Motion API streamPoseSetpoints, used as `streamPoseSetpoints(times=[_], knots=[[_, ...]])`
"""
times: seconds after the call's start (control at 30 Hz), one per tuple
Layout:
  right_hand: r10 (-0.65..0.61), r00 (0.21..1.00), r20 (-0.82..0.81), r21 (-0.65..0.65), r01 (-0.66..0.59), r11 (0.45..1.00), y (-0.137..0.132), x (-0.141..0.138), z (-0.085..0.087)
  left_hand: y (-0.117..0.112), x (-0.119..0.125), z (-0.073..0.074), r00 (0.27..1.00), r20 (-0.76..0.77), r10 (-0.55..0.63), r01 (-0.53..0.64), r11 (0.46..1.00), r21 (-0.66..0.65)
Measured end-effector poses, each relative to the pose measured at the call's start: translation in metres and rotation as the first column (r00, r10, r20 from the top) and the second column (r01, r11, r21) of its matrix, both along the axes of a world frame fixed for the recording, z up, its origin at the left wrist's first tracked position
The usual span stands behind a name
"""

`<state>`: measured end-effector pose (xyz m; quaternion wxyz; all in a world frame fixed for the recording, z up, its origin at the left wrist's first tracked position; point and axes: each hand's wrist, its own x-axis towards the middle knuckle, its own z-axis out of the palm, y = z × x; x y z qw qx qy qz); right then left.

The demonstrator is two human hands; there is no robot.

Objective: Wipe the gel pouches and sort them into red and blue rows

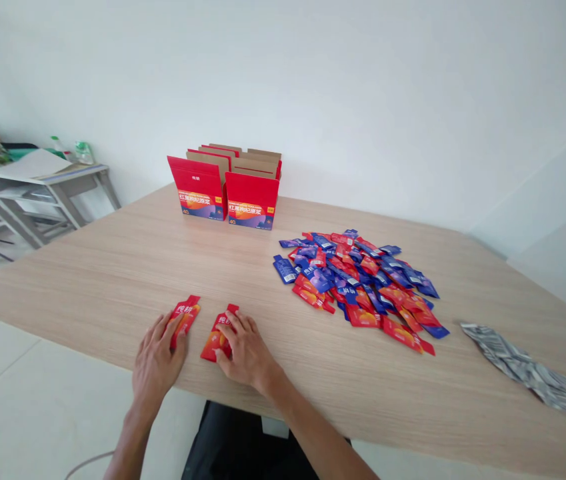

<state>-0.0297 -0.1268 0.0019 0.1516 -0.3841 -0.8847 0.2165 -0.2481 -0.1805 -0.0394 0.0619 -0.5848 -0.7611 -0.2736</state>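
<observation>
Two red pouches with short spouts lie flat near the front edge of the table. Around the lower left side of the left red pouch point(189, 315) are the fingers and thumb of my left hand point(155, 363), curled against it. My right hand point(247, 350) grips the other red pouch point(211, 343) from its right, fingers across the top and thumb at the lower edge. Parts of both pouches are covered by fingers. To the right spreads a loose pile of red and blue pouches point(357, 280), several overlapping.
Red cardboard boxes point(253, 193) with raised flaps stand in rows at the back of the wooden table point(127, 257). A crumpled grey striped cloth item point(523, 367) lies at the right. Beyond the table's left end is a side desk point(47, 177) with papers and bottles.
</observation>
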Motion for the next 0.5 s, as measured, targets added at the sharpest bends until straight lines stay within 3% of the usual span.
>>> streamPoseSetpoints(times=[0.27,0.5], knots=[[0.080,0.997,0.002,0.043,-0.080,0.996,-0.001,-0.055,0.001,-0.001,0.001,0.000,0.999,0.016,0.041,-0.040,0.999,-0.017],[0.079,0.996,-0.030,0.035,-0.078,0.996,0.004,-0.065,-0.007,-0.002,-0.002,0.005,0.998,0.045,0.049,-0.048,0.999,-0.021]])
